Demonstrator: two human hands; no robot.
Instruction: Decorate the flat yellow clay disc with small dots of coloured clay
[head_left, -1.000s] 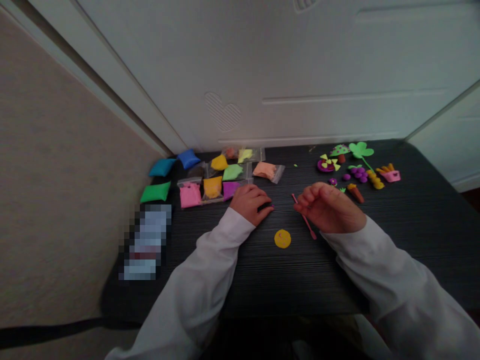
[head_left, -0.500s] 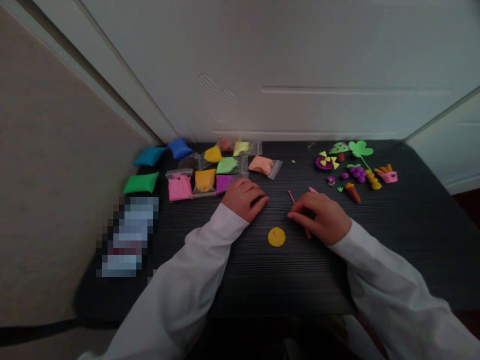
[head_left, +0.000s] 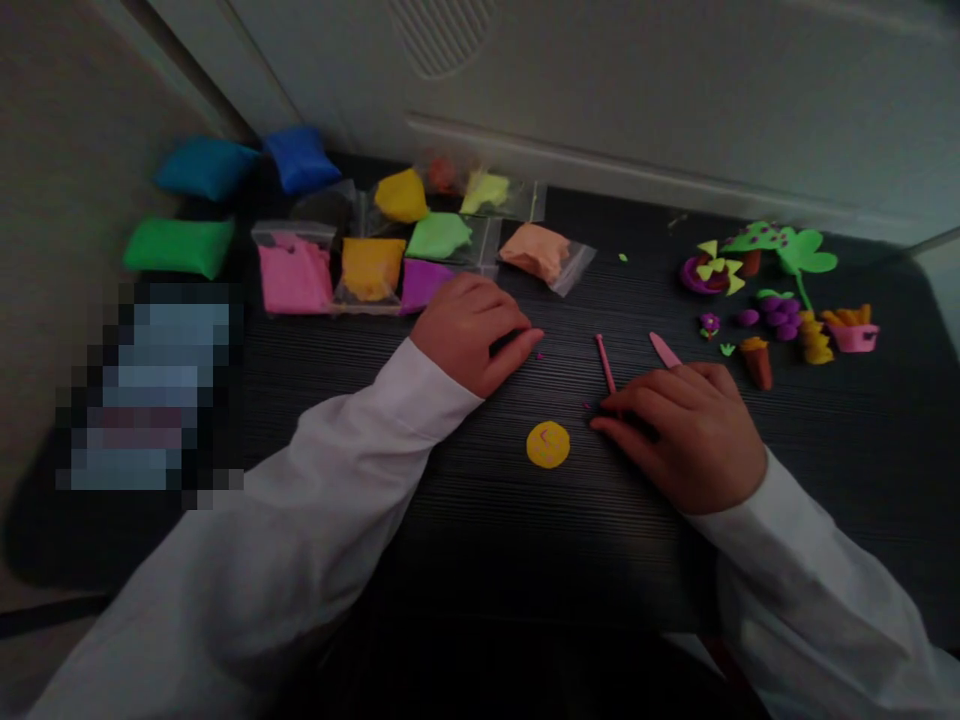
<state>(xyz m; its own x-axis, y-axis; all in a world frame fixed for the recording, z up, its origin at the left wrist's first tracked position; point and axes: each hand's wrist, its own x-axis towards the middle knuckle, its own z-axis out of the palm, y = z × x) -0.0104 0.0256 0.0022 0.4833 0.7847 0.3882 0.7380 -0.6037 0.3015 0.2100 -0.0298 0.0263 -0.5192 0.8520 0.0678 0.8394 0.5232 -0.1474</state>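
My left hand (head_left: 474, 335) rests on the dark table with its thumb and forefinger brought together; whether anything is pinched there is hidden. Just below that thumb lies a tiny purple bit of clay (head_left: 539, 356). My right hand (head_left: 686, 430) is curled, thumb and forefinger close together, beside another tiny purple bit (head_left: 586, 405). I cannot make out anything between those fingertips. A thin pink stick tool (head_left: 605, 362) and a pink clay knife (head_left: 664, 349) lie partly beneath the right hand. Between the hands, nearer me, is a flat yellow clay disc (head_left: 548, 445) with a small pinkish curved mark.
Clay packets, including a pink one (head_left: 295, 275), an orange one (head_left: 371, 268) and a peach one (head_left: 535, 250), line the back left. Small clay models, such as a fries box (head_left: 853, 330) and purple grapes (head_left: 782, 315), stand at right. A blurred-out item (head_left: 154, 390) lies far left.
The view has tilted and come closer to the table. My right hand sits slightly farther from the stick tool, showing more of it, the knife and a purple bit.
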